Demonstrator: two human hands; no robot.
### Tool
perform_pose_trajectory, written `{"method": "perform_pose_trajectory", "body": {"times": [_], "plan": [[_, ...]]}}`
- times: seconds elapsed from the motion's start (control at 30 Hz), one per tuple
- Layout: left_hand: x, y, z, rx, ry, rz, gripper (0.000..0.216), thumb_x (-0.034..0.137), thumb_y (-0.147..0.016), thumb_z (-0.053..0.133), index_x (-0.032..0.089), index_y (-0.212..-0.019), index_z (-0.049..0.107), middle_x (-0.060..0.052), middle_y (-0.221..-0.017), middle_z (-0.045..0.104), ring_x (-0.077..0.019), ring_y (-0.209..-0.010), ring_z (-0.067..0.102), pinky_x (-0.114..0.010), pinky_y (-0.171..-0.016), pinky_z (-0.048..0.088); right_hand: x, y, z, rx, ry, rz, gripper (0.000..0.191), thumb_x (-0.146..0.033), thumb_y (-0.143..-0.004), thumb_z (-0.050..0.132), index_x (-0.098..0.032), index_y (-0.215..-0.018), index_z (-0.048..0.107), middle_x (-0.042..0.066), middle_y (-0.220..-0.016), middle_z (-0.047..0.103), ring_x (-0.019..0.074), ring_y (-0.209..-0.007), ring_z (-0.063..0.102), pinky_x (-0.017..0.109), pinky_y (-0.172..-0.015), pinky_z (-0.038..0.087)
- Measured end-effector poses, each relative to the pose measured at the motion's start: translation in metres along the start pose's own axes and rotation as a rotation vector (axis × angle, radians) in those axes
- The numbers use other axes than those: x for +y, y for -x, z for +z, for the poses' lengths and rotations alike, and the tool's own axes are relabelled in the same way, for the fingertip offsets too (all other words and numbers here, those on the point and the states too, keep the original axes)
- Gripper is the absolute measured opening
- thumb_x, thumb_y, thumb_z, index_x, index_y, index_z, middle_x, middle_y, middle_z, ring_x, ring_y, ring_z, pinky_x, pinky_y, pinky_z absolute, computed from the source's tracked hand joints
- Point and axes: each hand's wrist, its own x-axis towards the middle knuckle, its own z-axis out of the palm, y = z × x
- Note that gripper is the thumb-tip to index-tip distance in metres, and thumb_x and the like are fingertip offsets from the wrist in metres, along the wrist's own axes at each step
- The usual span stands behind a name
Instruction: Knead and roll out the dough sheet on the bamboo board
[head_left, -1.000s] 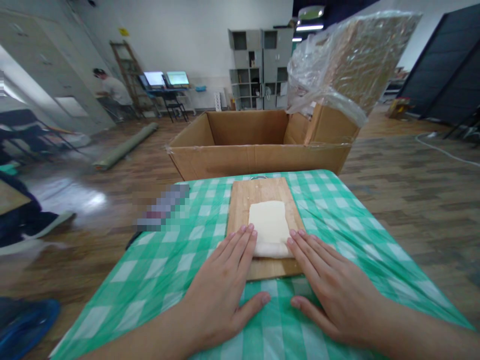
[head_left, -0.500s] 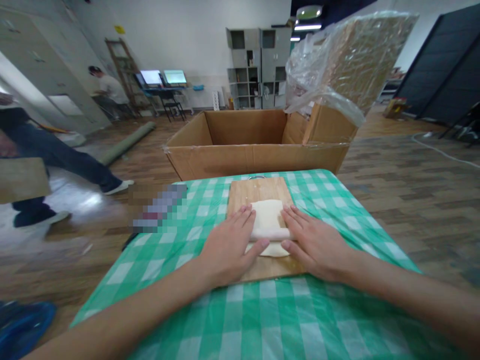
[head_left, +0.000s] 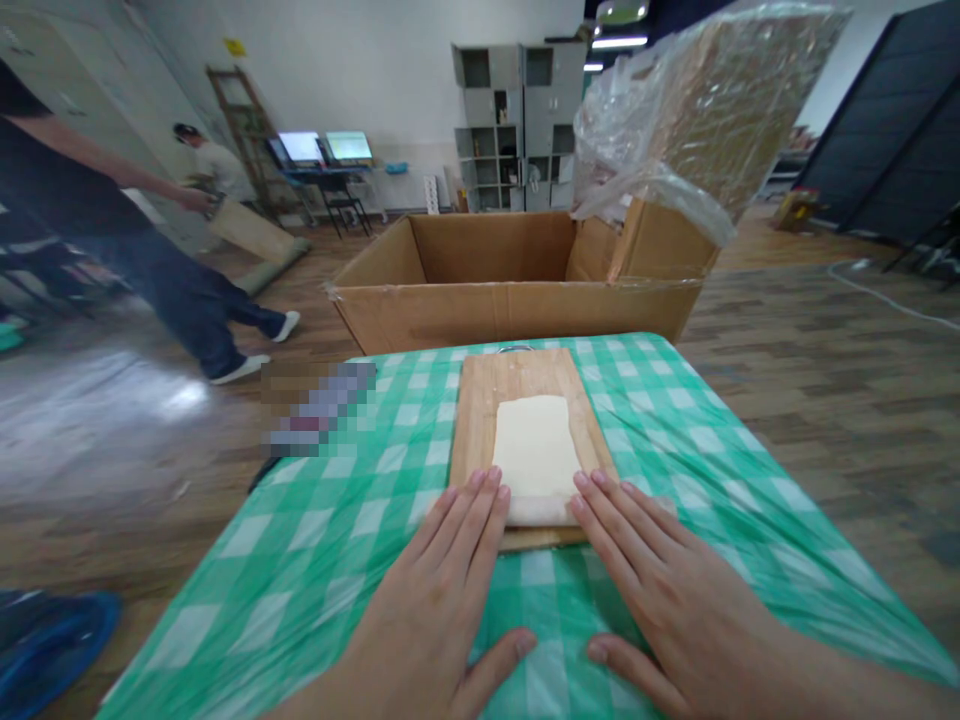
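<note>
A flat, pale sheet of dough lies on a wooden cutting board in front of me. Across its near end rests a whitish rolling pin. My left hand is open, its straight fingertips lying on the pin's left part and its thumb held away. On the right part of the pin lie the fingertips of my right hand, also open and flat, with the thumb apart. Both palms are nearer to me than the pin. My fingers hide most of the pin's ends.
A green-and-white checked cloth covers the table. Beyond its far edge stands a large open cardboard box. A blurred-out item lies at the table's left edge. At left, a person walks by carrying a flat brown piece.
Both hands and the rolling pin have moved towards me, from mid-dough to its near end. More of the dough shows. The person at left has walked further right.
</note>
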Motion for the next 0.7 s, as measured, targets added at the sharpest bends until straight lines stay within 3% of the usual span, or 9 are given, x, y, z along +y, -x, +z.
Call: {"method": "perform_pose_trajectory", "body": {"times": [0.37, 0.53, 0.7], "plan": [[-0.003, -0.006, 0.0, 0.034, 0.007, -0.012, 0.098, 0.068, -0.098, 0.049, 0.007, -0.166, 0.013, -0.02, -0.17, 0.023, -0.0355, -0.158, 0.023, -0.049, -0.125, 0.028, 0.009, -0.004, 0.0, 0.0, -0.067, 0.004, 0.096, -0.063, -0.096, 0.053, -0.008, -0.167, 0.018, 0.017, -0.17, 0.022, 0.0371, -0.157, 0.021, 0.055, -0.123, 0.036], [-0.017, -0.026, 0.005, 0.027, 0.056, -0.045, 0.096, 0.069, -0.098, 0.048, 0.006, -0.165, 0.019, -0.022, -0.169, 0.026, -0.035, -0.157, 0.026, -0.049, -0.125, 0.03, 0.025, -0.025, 0.0, 0.0, -0.125, 0.024, 0.091, -0.061, -0.098, 0.053, -0.009, -0.166, 0.021, 0.019, -0.169, 0.027, 0.0348, -0.157, 0.025, 0.053, -0.124, 0.033], [-0.036, -0.054, 0.013, -0.047, 0.096, -0.082, 0.088, 0.067, -0.102, 0.041, 0.001, -0.16, 0.03, -0.026, -0.166, 0.031, -0.0352, -0.156, 0.029, -0.051, -0.125, 0.03, 0.041, -0.049, 0.005, -0.032, -0.161, 0.111, 0.071, -0.052, -0.105, 0.046, -0.008, -0.16, 0.038, 0.02, -0.164, 0.038, 0.0318, -0.154, 0.033, 0.052, -0.124, 0.034]]}}
